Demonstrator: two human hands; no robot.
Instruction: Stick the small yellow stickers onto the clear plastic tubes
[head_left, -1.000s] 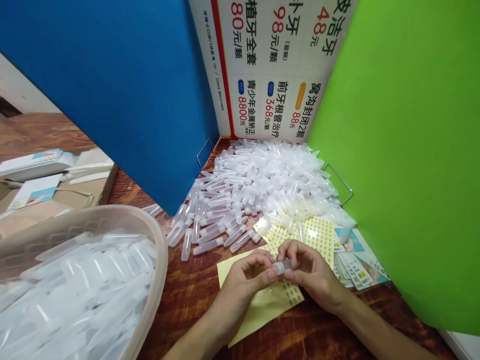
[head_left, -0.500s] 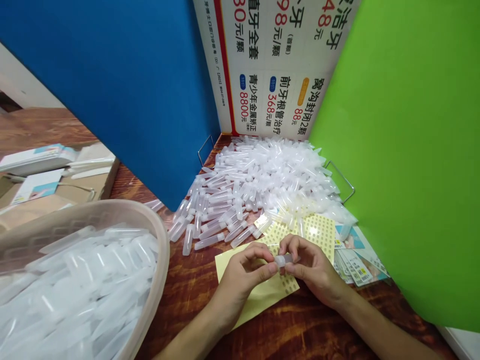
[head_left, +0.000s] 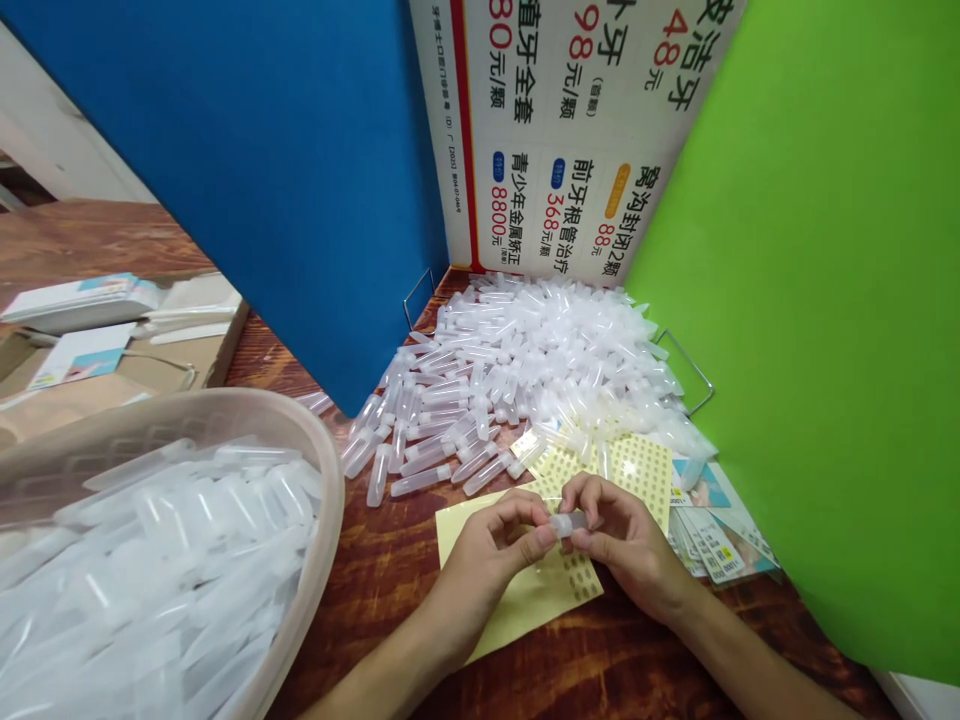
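Observation:
Between my two hands lies a small translucent plastic tube (head_left: 568, 523) with a whitish cap, held sideways. My left hand (head_left: 499, 550) pinches its capped end between thumb and fingertips. On the other end, the thumb and fingers of my right hand (head_left: 626, 535) are closed round the tube. Below them a yellow sticker sheet (head_left: 517, 610) with rows of small round dots rests on the table, and a second dotted sheet (head_left: 646, 465) lies behind it. A large heap of similar tubes (head_left: 540, 350) spreads out beyond my hands.
A plastic basket (head_left: 330, 480) full of clear tubes stands at the left. Blue (head_left: 300, 200) and green (head_left: 810, 300) boards flank a printed price board (head_left: 555, 130). Printed cards (head_left: 709, 540) lie at the right. A cardboard box (head_left: 214, 355) with cards is at the far left.
The view has shifted slightly. Both hands keep nearly the same hold on the tube, and a bit more of its body shows between the fingers.

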